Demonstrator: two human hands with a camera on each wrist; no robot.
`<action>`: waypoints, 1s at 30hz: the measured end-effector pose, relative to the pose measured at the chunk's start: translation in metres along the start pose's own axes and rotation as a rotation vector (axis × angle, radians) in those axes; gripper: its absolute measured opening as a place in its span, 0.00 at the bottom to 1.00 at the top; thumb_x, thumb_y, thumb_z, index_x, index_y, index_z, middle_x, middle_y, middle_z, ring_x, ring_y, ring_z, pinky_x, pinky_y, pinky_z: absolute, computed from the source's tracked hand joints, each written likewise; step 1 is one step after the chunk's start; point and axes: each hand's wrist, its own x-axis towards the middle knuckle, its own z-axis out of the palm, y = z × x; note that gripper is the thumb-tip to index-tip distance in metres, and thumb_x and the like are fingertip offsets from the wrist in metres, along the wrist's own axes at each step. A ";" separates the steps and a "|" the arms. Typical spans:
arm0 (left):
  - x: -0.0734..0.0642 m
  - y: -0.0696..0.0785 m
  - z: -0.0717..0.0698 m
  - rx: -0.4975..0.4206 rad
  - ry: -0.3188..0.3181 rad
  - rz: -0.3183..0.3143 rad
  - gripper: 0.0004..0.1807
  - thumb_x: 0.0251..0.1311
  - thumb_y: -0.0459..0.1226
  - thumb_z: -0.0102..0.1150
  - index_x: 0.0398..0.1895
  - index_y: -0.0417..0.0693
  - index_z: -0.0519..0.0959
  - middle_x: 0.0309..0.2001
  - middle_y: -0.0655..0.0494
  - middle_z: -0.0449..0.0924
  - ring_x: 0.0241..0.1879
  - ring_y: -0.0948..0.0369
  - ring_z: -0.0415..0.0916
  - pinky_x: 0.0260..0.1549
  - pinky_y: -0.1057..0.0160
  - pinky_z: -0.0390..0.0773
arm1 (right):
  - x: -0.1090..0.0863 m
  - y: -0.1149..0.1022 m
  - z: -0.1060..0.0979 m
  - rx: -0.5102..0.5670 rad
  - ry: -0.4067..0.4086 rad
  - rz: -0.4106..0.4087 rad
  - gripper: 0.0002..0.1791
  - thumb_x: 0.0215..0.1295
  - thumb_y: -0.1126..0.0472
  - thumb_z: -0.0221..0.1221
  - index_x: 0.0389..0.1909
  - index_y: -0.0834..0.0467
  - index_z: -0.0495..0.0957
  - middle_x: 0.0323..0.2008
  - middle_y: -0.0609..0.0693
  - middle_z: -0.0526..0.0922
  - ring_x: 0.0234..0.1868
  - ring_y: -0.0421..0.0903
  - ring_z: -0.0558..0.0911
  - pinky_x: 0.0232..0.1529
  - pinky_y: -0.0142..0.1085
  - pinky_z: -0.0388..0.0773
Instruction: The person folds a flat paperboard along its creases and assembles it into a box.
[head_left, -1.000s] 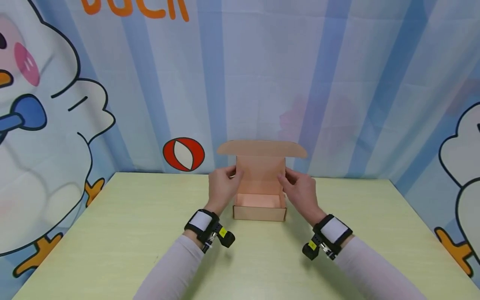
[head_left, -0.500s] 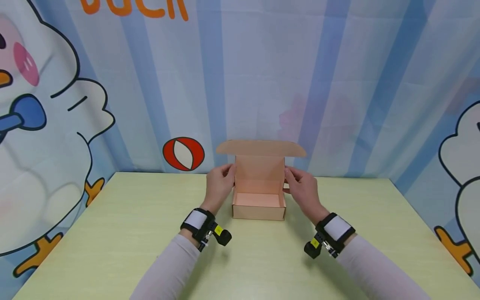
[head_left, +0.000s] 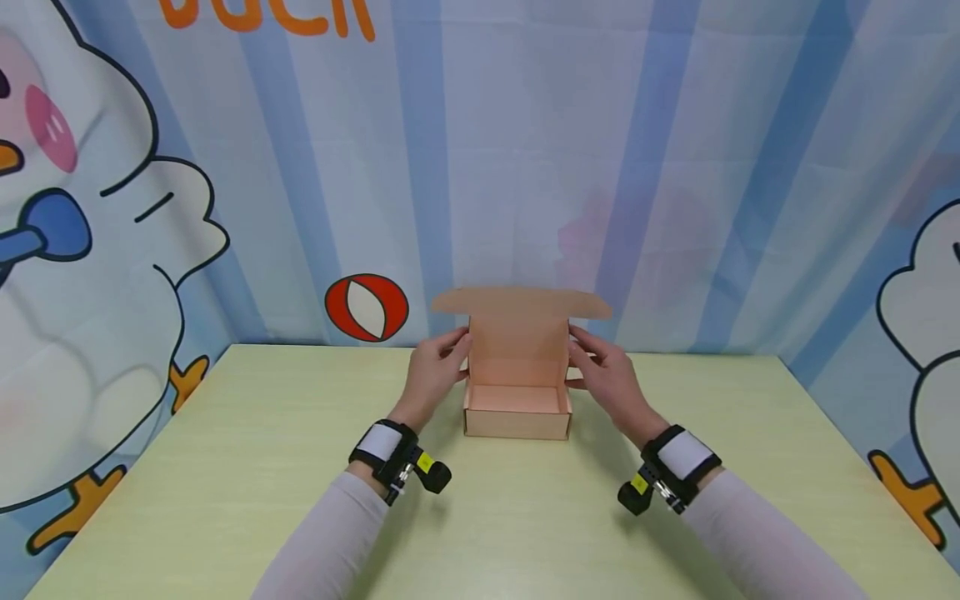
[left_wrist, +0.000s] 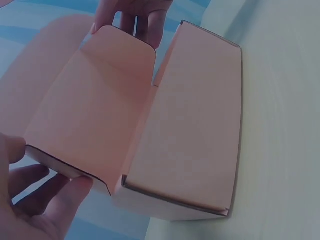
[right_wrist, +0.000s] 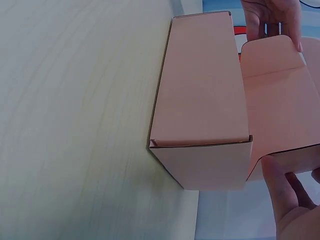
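A small brown cardboard box (head_left: 517, 425) stands on the table with its lid (head_left: 519, 342) raised upright and leaning a little forward. The lid's front tuck flap (head_left: 521, 302) spreads wide at the top. My left hand (head_left: 431, 371) holds the lid's left side; in the left wrist view its fingertips touch the outside of the folded side flap (left_wrist: 70, 167). On the other side, my right hand (head_left: 609, 377) holds the lid's right edge, a fingertip against the side flap (right_wrist: 287, 160) in the right wrist view. The box's inside shows only partly.
The pale yellow table (head_left: 517, 525) stretches around the box to both sides. Behind it hangs a blue striped cloth backdrop (head_left: 517, 150) with printed ducks and a red-and-white ball (head_left: 367, 307). Each wrist wears a strapped camera.
Both thumbs have left the lid's inner face and moved outward to its sides. The lid's top has dipped slightly forward. My wrists have spread a little apart; the box base has barely shifted.
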 end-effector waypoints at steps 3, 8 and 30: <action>0.000 -0.003 -0.003 -0.031 -0.030 -0.003 0.25 0.72 0.46 0.53 0.69 0.49 0.72 0.67 0.50 0.73 0.61 0.51 0.77 0.48 0.54 0.84 | -0.001 0.002 -0.001 0.017 -0.016 -0.017 0.28 0.77 0.52 0.48 0.75 0.52 0.61 0.70 0.61 0.69 0.61 0.63 0.78 0.46 0.42 0.85; -0.002 -0.007 -0.006 -0.052 -0.068 0.002 0.25 0.72 0.44 0.53 0.69 0.50 0.71 0.69 0.50 0.72 0.62 0.51 0.77 0.48 0.55 0.84 | -0.002 0.006 -0.002 0.038 -0.031 -0.029 0.28 0.77 0.53 0.49 0.74 0.53 0.62 0.70 0.62 0.68 0.62 0.63 0.77 0.48 0.42 0.85; -0.011 -0.020 -0.013 -0.093 -0.160 -0.024 0.24 0.70 0.36 0.55 0.68 0.49 0.71 0.67 0.51 0.72 0.66 0.50 0.73 0.56 0.54 0.80 | -0.011 0.022 -0.009 0.084 -0.110 -0.063 0.27 0.73 0.61 0.55 0.70 0.62 0.66 0.68 0.62 0.71 0.62 0.62 0.77 0.48 0.35 0.84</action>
